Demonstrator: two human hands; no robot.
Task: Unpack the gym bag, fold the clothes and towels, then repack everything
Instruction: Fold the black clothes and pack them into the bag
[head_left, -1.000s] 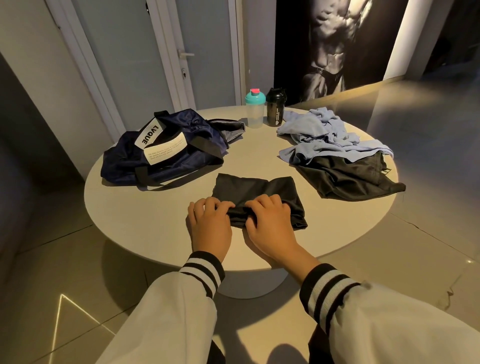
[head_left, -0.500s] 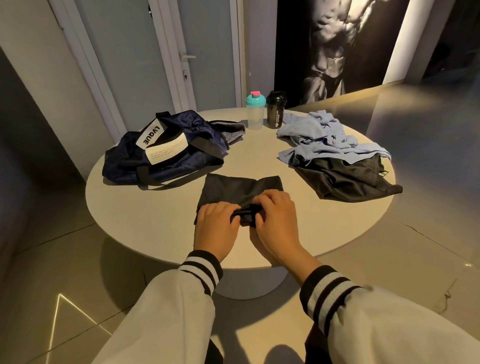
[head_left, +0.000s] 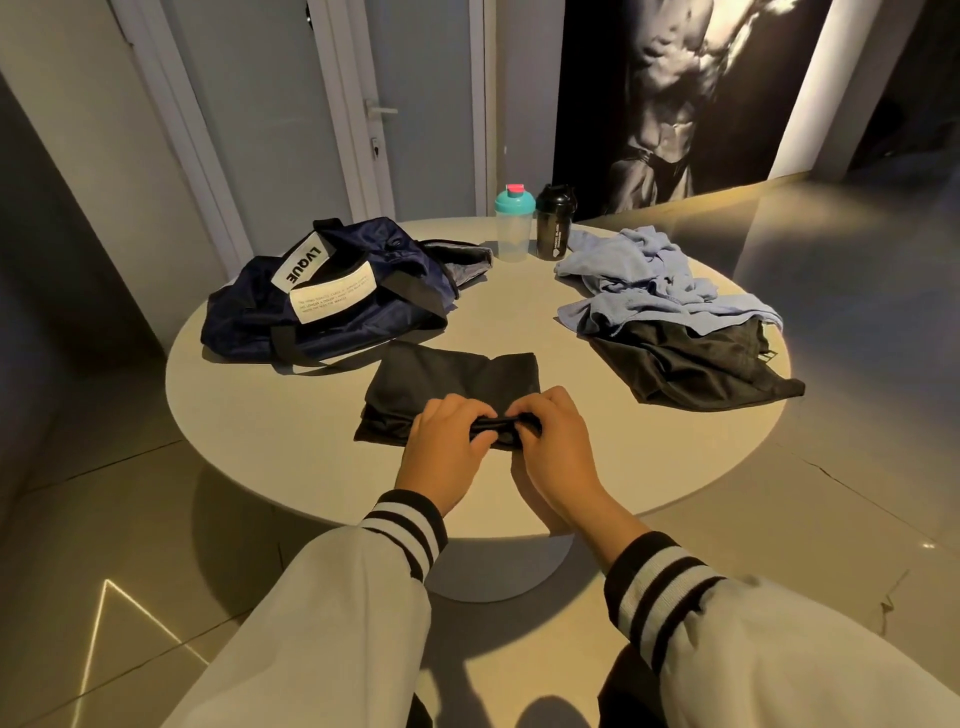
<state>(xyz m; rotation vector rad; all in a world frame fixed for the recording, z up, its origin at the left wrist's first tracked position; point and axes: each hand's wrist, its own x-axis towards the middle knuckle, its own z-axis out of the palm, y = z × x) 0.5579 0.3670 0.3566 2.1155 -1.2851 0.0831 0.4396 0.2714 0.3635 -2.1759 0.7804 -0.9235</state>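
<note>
Black garment (head_left: 452, 382) sits folded near the middle of the round table (head_left: 249, 415), its near edge bunched up between both sets of fingers. Left hand (head_left: 445, 449) and right hand (head_left: 557, 448) are curled knuckles-up, side by side, gripping it. Navy gym bag (head_left: 332, 299) far left; tiled floor (head_left: 104, 519) underneath.

Can't read fine print on white label (head_left: 332, 297) of navy fabric gym bag (head_left: 244, 330). Can't see near edge of folded black garment (head_left: 457, 376), covered by left hand (head_left: 441, 449) and right hand (head_left: 558, 447).
</note>
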